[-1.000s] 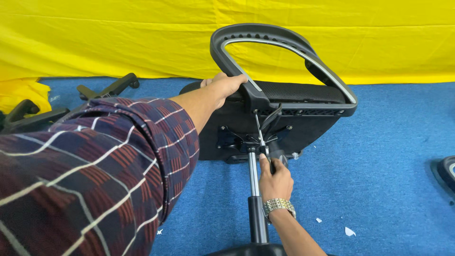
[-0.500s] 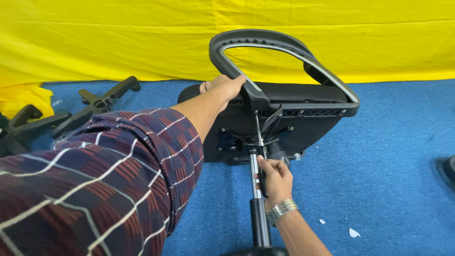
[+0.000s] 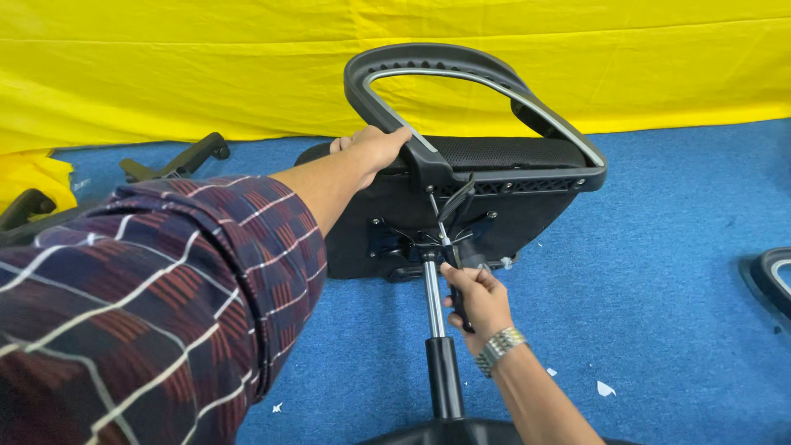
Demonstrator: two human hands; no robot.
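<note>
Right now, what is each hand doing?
Left hand: closed on the chair edge.
Right hand: closed on a black lever.

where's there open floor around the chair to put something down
The widest bare blue carpet lies right of the chair seat, up to the black part at the right edge. A smaller strip lies between the checked sleeve and gas cylinder. It is crowded by the right hand and far left by the chair base legs.

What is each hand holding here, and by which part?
The left hand grips the overturned office chair at the base of its armrest loop. The right hand holds a black lever beside the gas lift column.
</note>
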